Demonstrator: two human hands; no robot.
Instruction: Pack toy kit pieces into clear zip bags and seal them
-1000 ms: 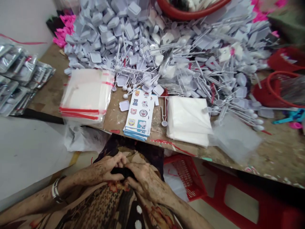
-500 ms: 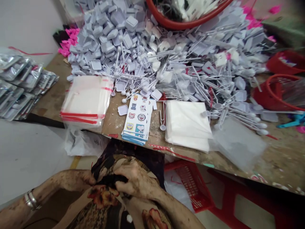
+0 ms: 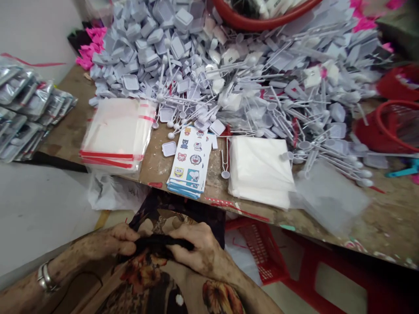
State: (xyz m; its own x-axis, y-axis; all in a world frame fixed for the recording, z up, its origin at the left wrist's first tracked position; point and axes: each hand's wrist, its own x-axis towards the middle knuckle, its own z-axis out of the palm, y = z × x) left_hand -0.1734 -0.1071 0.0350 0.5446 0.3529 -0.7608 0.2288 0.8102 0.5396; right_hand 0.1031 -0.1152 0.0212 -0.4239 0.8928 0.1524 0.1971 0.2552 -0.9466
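Observation:
My left hand (image 3: 119,241) and my right hand (image 3: 199,248) are both closed on a dark strip of cloth (image 3: 155,244) in front of my body, over the flowered garment (image 3: 144,270). Just past my hands, at the table's near edge, lies a stack of sticker sheets (image 3: 190,163) with cartoon faces. To its left is a pile of clear bags (image 3: 111,131) with red strips. A stack of thin white sheets or bags (image 3: 260,172) sits to its right. Neither hand touches these.
A large heap of pale plastic trays (image 3: 140,48) and small spoons (image 3: 225,168) covers the back of the table. Red baskets (image 3: 386,126) stand at the right, another red basket (image 3: 262,248) below the table. Packed clear packets (image 3: 29,109) lie at far left.
Both hands have shifted slightly, the right hand a little to the right, and more of the dark cloth shows between them. The view has tilted a little; the table things stay put.

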